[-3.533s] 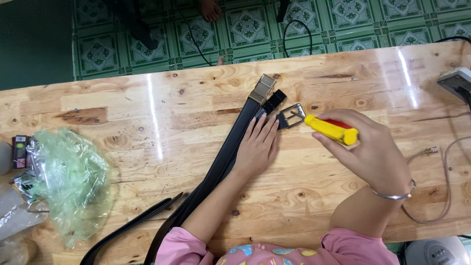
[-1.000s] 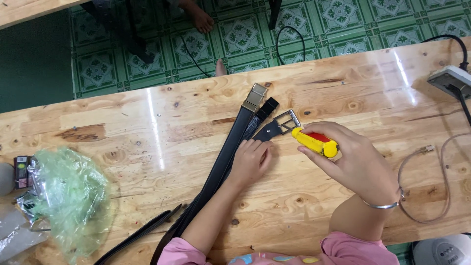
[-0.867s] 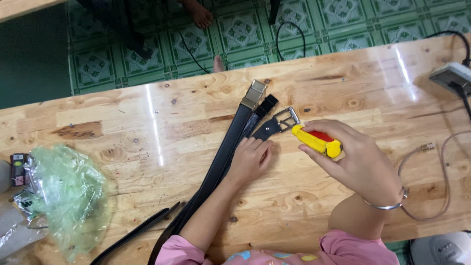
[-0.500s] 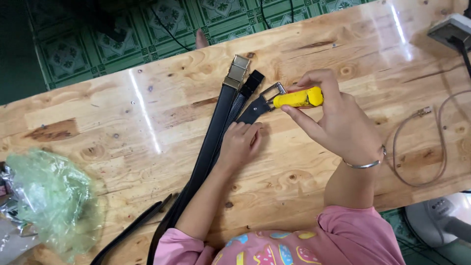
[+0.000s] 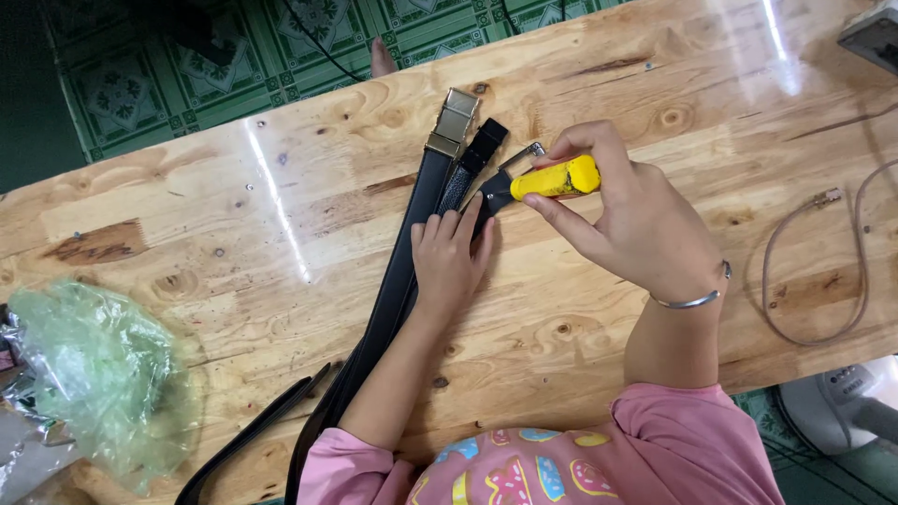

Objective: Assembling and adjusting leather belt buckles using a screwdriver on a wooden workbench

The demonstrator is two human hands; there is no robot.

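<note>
Plastic bag [image 5: 98, 374], green and crumpled, lies at the near left of the wooden table [image 5: 655, 84]. Further in, the left hand [image 5: 449, 257] presses flat, fingers spread, on black belts [image 5: 412, 252]. Just right, the right hand [image 5: 636, 220] pinches a yellow-handled tool [image 5: 554, 178] against a silver buckle [image 5: 514, 168]. Farthest lies a gold buckle [image 5: 454, 122].

counter [image 5: 655, 84]: glossy varnished knotty wood | belts [image 5: 402, 271]: smooth black leather-like | buckle [image 5: 454, 120]: brushed brassy metal | tool handle [image 5: 557, 178]: yellow plastic | bag [image 5: 98, 379]: crinkled green plastic
</note>
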